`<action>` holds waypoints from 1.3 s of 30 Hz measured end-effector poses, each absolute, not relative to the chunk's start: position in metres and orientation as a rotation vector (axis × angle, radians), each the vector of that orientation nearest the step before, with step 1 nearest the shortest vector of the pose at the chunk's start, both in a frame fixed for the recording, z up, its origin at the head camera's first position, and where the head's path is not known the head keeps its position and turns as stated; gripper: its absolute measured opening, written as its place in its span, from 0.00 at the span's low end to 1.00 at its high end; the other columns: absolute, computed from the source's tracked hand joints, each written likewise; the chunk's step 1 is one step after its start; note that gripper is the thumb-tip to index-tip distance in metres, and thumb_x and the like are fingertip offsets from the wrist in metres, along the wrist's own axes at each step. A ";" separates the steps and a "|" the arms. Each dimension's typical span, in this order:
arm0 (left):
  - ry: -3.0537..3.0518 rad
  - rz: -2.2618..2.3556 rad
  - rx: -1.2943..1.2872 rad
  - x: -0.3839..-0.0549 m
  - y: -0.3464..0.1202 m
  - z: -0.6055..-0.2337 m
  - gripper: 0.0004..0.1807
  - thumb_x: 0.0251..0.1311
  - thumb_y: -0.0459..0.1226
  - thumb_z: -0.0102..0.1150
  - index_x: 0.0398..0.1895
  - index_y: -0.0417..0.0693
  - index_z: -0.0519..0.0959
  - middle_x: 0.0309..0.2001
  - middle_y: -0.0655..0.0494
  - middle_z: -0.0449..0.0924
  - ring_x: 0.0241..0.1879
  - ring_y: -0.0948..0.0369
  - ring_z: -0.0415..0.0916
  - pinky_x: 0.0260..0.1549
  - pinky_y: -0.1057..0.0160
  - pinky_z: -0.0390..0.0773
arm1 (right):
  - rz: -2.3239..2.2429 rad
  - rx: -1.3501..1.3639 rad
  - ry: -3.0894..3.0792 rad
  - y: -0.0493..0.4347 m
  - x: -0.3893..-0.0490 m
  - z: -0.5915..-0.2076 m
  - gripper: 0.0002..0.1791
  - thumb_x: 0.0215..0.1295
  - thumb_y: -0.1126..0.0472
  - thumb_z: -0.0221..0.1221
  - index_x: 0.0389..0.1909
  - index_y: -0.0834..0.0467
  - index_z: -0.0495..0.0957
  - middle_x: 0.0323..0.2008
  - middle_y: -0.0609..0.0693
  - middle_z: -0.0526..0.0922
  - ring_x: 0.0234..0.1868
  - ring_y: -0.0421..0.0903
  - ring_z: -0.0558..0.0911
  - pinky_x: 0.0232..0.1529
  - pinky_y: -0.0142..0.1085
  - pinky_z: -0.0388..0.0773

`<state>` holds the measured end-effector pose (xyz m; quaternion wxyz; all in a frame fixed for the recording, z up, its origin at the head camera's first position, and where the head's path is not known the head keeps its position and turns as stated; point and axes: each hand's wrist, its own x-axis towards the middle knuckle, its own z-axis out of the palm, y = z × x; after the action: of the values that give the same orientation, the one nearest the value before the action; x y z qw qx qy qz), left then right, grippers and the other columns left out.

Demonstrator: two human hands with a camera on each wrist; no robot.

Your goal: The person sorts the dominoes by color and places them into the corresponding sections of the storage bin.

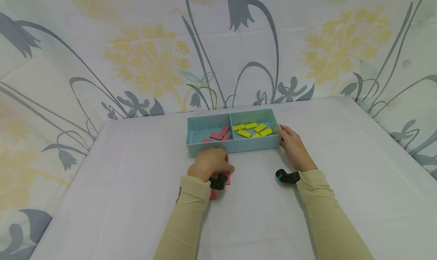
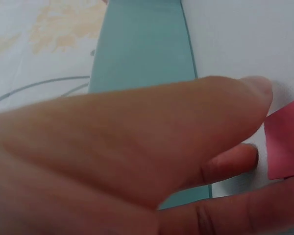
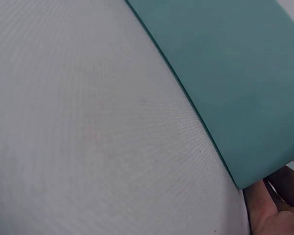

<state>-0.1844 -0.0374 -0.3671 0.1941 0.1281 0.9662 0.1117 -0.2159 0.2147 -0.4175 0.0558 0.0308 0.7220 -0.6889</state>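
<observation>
A light-blue two-compartment box (image 1: 235, 146) stands on the table, with red tiles (image 1: 216, 136) in its left compartment and yellow tiles (image 1: 244, 133) in its right one. In front of its left half, my left hand (image 1: 209, 163) reaches down over loose red tiles (image 1: 228, 178). The left wrist view shows the thumb and fingers apart beside one red tile (image 2: 286, 139); a finger lies along its lower edge. My right hand (image 1: 291, 144) holds the box's right end, its fingers bent at the corner. In the right wrist view those fingers (image 3: 262, 205) are partly hidden behind the box.
Another red tile (image 1: 213, 194) lies nearer me, partly covered by the left wrist. White cloth (image 1: 143, 199) covers the table. A flower-patterned cloth (image 1: 218, 44) rises close behind the box and along both sides. Each wrist wears a black device (image 1: 287, 176).
</observation>
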 end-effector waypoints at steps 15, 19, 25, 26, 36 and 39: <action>2.687 0.284 0.344 -0.185 -0.037 -0.370 0.08 0.53 0.46 0.52 0.24 0.54 0.74 0.25 0.58 0.73 0.28 0.60 0.69 0.24 0.62 0.67 | -2.073 0.087 2.194 0.215 -0.214 -0.418 0.33 0.68 0.50 0.41 0.68 0.60 0.44 0.68 0.54 0.43 0.67 0.47 0.50 0.63 0.41 0.51; 2.673 0.298 0.345 -0.185 -0.038 -0.371 0.08 0.56 0.46 0.49 0.28 0.55 0.75 0.27 0.58 0.73 0.31 0.60 0.69 0.26 0.61 0.67 | -2.064 0.092 2.200 0.214 -0.214 -0.418 0.33 0.68 0.50 0.41 0.68 0.60 0.44 0.68 0.54 0.43 0.67 0.47 0.50 0.63 0.41 0.51; 2.659 0.340 0.339 -0.187 -0.038 -0.368 0.11 0.57 0.46 0.48 0.35 0.53 0.77 0.29 0.57 0.72 0.33 0.59 0.68 0.28 0.61 0.68 | -2.077 0.086 2.205 0.214 -0.215 -0.418 0.32 0.68 0.51 0.41 0.68 0.61 0.46 0.68 0.54 0.44 0.67 0.47 0.50 0.63 0.41 0.51; 2.658 0.344 0.340 -0.187 -0.039 -0.368 0.11 0.57 0.46 0.48 0.35 0.53 0.77 0.28 0.57 0.72 0.32 0.59 0.69 0.28 0.61 0.68 | -2.078 0.086 2.205 0.214 -0.215 -0.418 0.32 0.68 0.51 0.41 0.68 0.61 0.46 0.68 0.54 0.44 0.67 0.47 0.50 0.63 0.41 0.51; 2.656 0.355 0.361 -0.188 -0.037 -0.368 0.13 0.55 0.53 0.53 0.30 0.56 0.79 0.27 0.61 0.74 0.31 0.61 0.69 0.27 0.62 0.68 | -2.072 0.097 2.207 0.214 -0.215 -0.417 0.32 0.68 0.52 0.41 0.68 0.61 0.46 0.68 0.54 0.44 0.67 0.47 0.50 0.63 0.41 0.51; 2.646 0.369 0.373 -0.188 -0.037 -0.368 0.13 0.55 0.52 0.53 0.30 0.56 0.79 0.27 0.61 0.74 0.30 0.61 0.69 0.26 0.63 0.68 | -2.073 0.088 2.208 0.215 -0.215 -0.418 0.32 0.68 0.52 0.41 0.68 0.61 0.46 0.68 0.54 0.44 0.67 0.47 0.50 0.63 0.41 0.51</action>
<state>-0.1879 -0.0368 -0.3685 0.2205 0.1348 0.9568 0.1335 -0.2149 0.2149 -0.4176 0.0558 0.0291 0.7275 -0.6832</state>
